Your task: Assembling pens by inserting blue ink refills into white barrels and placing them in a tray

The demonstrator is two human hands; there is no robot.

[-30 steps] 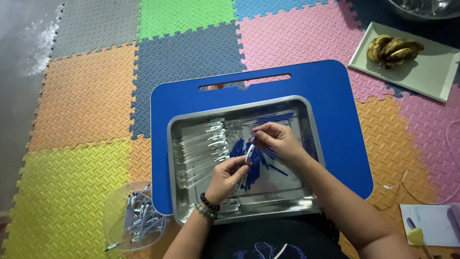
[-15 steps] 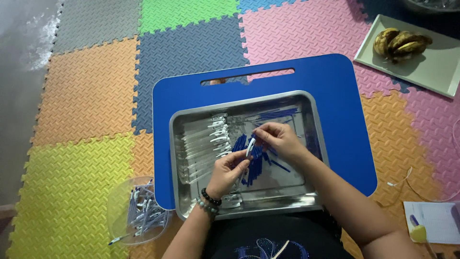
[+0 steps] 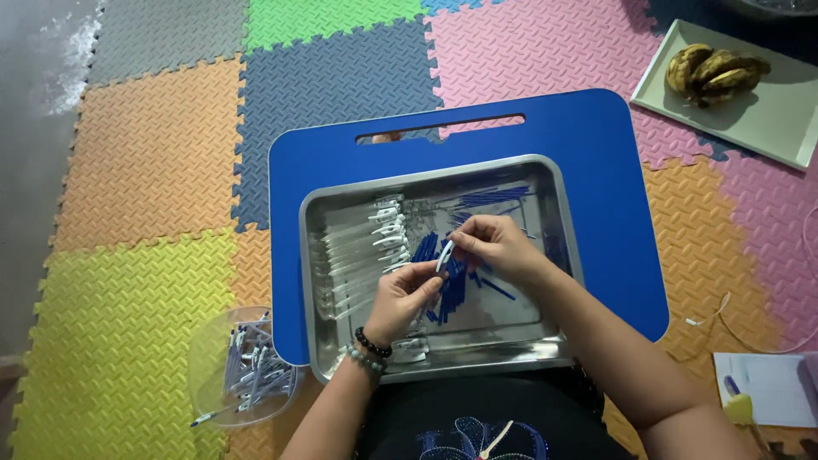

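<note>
Between both hands' fingertips [image 3: 443, 274], pen barrel [image 3: 444, 255].

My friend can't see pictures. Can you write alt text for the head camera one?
Two hands, left hand and right hand, hold a small white pen part over a metal tray of blue and clear pen pieces on a blue board.

Bare forearms, beaded bracelets [image 3: 369, 349] at left wrist, dark printed top [image 3: 477, 426].
</note>
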